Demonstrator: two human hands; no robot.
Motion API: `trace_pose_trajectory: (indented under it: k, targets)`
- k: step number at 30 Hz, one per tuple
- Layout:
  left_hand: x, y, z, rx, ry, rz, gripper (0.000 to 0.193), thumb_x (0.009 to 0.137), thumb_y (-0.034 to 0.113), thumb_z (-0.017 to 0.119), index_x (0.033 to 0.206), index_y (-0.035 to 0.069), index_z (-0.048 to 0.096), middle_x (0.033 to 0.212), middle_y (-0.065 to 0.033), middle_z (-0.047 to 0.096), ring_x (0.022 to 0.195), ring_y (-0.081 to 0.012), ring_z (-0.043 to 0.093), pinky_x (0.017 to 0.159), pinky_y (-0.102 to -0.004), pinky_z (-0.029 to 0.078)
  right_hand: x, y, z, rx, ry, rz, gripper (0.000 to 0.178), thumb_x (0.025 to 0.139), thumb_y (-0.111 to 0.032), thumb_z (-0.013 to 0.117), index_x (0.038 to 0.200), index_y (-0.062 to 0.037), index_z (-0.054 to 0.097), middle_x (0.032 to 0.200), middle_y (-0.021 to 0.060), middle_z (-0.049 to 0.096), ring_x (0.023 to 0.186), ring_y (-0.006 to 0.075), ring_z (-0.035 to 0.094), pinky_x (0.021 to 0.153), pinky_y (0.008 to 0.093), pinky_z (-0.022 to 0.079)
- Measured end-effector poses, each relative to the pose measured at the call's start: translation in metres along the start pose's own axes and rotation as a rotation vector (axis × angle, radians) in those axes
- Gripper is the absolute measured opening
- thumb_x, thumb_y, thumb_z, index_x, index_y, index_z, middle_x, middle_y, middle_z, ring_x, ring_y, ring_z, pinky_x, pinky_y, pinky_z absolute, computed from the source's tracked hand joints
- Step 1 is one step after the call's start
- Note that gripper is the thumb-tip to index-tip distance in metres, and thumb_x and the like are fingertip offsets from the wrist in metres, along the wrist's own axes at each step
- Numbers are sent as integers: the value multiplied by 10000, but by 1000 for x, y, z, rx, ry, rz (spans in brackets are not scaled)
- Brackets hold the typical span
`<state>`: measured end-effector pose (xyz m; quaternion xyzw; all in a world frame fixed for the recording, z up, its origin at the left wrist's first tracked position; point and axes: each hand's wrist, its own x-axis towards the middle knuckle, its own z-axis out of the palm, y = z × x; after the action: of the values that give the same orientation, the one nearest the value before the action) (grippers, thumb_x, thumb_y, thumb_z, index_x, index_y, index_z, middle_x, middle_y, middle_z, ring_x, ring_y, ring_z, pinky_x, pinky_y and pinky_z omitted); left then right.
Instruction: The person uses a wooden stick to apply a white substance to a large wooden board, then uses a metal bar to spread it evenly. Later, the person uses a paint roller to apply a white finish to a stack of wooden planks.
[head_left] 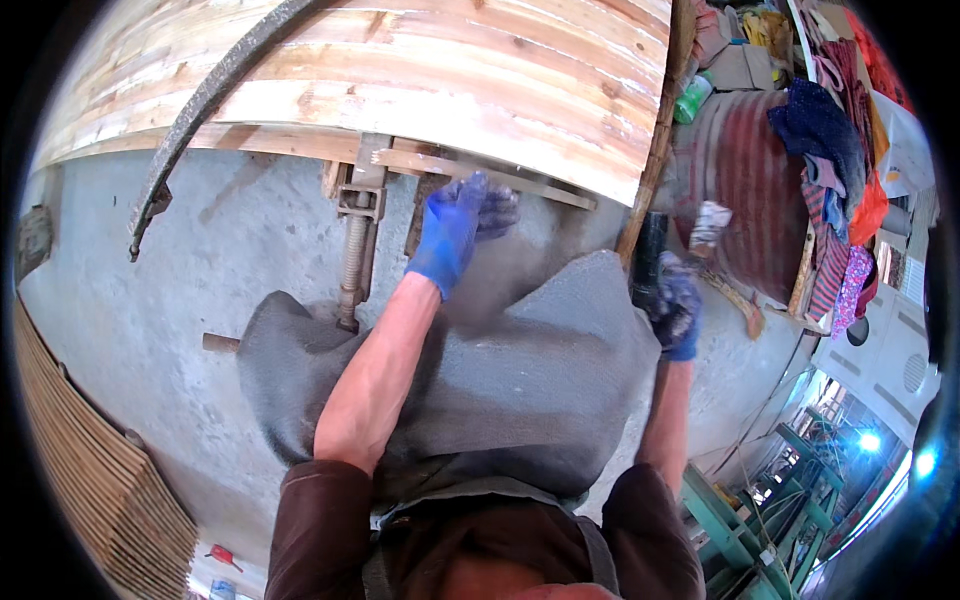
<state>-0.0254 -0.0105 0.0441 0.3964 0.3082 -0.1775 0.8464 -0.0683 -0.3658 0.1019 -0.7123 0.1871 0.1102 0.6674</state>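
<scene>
If the left hand, twelve o'clock, grip impossible to tell, is slid along the wooden strip, one o'clock, it could be snagged. Black tool, three o'clock, clasped by the blurred right hand, could be dropped if loosely held.

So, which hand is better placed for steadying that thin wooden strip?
Probably left: the left hand is close to the wooden strip; the right hand is farther off, gripping a black tool.

Blue gloves, brown sleeves and a grey apron are worn.
</scene>
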Motion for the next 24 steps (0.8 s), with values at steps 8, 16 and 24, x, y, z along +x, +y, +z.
trace_pose_trajectory:
  k: [8, 16, 24]
  targets:
    - [-5, -29, -34, 235, 167, 72, 394, 966, 404, 536, 1092, 41, 625, 958, -144, 703, 781, -236, 707, 684, -338, 573, 58, 98, 27, 354, 184, 218, 177, 906, -153, 593, 1063, -75, 571, 879, 100, 653, 681, 217, 610, 579, 331, 505]
    - [-14, -18, -24, 154, 222, 217, 366, 972, 340, 544, 1148, 28, 620, 930, -136, 700, 745, -212, 696, 696, -329, 575, -6, -30, 48, -334, -183, -150, 356, 958, -212, 561, 1254, -14, 567, 846, 14, 634, 619, 100, 561, 601, 237, 473]
    - [-63, 6, -19, 253, 124, 127, 352, 978, 309, 546, 1150, 11, 616, 936, -134, 695, 773, -195, 686, 707, -308, 562, 23, -5, 142, -1158, -434, -271, 386, 913, -380, 581, 1109, -51, 626, 1016, 243, 652, 960, 405, 623, 819, 454, 491]
